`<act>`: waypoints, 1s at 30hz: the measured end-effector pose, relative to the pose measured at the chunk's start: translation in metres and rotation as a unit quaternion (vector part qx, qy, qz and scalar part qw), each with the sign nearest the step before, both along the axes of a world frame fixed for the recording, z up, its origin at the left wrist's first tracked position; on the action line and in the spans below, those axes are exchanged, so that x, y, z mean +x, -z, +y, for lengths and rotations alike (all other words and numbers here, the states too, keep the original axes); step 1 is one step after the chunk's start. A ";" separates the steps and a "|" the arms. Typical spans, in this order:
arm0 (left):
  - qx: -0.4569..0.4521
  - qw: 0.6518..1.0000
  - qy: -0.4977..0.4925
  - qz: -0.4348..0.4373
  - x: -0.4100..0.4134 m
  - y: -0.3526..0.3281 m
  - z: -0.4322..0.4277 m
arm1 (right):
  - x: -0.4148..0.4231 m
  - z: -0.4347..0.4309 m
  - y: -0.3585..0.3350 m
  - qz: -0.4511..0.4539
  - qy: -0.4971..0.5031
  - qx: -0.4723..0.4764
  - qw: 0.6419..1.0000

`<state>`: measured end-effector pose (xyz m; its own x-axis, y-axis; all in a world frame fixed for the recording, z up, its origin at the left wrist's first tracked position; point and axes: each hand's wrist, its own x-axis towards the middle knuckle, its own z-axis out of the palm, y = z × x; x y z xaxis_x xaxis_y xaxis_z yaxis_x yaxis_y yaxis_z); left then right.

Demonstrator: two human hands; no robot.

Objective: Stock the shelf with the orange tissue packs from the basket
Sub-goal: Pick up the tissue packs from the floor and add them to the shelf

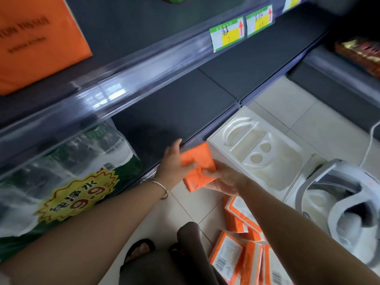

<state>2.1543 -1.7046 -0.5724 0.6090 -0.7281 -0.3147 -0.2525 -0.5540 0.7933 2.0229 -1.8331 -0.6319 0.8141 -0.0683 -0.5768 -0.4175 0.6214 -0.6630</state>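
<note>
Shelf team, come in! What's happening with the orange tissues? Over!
Left hand and right hand both gripping orange tissue pack at the lower shelf edge. Not on the shelf yet. White box close beside it, bottled water further left.

Soft, even daylight fills the scene. A window reflection glares on the clear shelf rail [98, 93] above and left of the left hand [173, 161]; the shelf recess [164, 116] just beyond that hand is dark. The orange tissue pack [198, 169] between both hands is fairly sharp. Motion blur smears the white device [347, 214] right of the right hand [224, 178], and straight lines bow toward the edges.
</note>
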 end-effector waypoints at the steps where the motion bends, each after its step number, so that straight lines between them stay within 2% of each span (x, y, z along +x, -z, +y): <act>1: -0.033 0.997 -0.032 0.065 -0.003 -0.005 -0.003 | 0.000 -0.002 -0.004 -0.035 0.029 0.025 0.999; 3: -0.082 0.976 -0.089 0.179 -0.010 -0.012 -0.005 | 0.002 0.000 -0.014 -0.098 0.070 0.071 0.990; 5: -0.069 0.977 -0.096 0.179 -0.013 -0.020 -0.005 | 0.007 0.005 -0.019 -0.109 0.087 0.092 0.986; 8: -0.029 0.990 -0.089 0.102 -0.009 -0.024 -0.003 | 0.015 0.015 -0.020 -0.037 0.065 0.049 0.996; 10: 0.036 0.998 -0.052 0.021 -0.001 -0.021 0.001 | 0.017 0.019 -0.019 0.020 0.036 -0.014 0.999; 12: 0.136 0.988 0.021 -0.063 0.006 -0.016 0.009 | 0.020 0.019 -0.015 0.086 0.027 -0.102 0.991; 13: 0.187 0.976 0.065 -0.092 0.007 -0.013 0.013 | 0.019 0.016 -0.007 0.125 0.018 -0.179 0.976; 14: 0.231 0.959 0.109 -0.122 0.008 -0.009 0.018 | 0.019 0.012 0.002 0.167 -0.010 -0.288 0.943; 16: 0.299 0.920 0.185 -0.173 0.006 0.000 0.026 | 0.015 0.003 0.027 0.212 -0.125 -0.505 0.827; 17: 0.320 0.903 0.210 -0.195 0.005 0.005 0.029 | 0.015 0.001 0.037 0.215 -0.183 -0.561 0.778; 19: 0.340 0.880 0.243 -0.224 0.004 0.015 0.032 | 0.019 0.001 0.052 0.206 -0.281 -0.605 0.715; 22: 0.346 0.866 0.269 -0.241 0.004 0.023 0.030 | 0.038 0.002 0.064 0.179 -0.386 -0.672 0.606; 24: 0.348 0.861 0.278 -0.245 0.004 0.028 0.029 | 0.051 0.002 0.069 0.168 -0.421 -0.694 0.559; 26: 0.351 0.857 0.286 -0.246 0.004 0.032 0.029 | 0.058 0.003 0.071 0.167 -0.454 -0.695 0.532; 30: 0.363 0.847 0.296 -0.249 0.006 0.040 0.030 | 0.051 0.011 0.075 0.179 -0.457 -0.702 0.516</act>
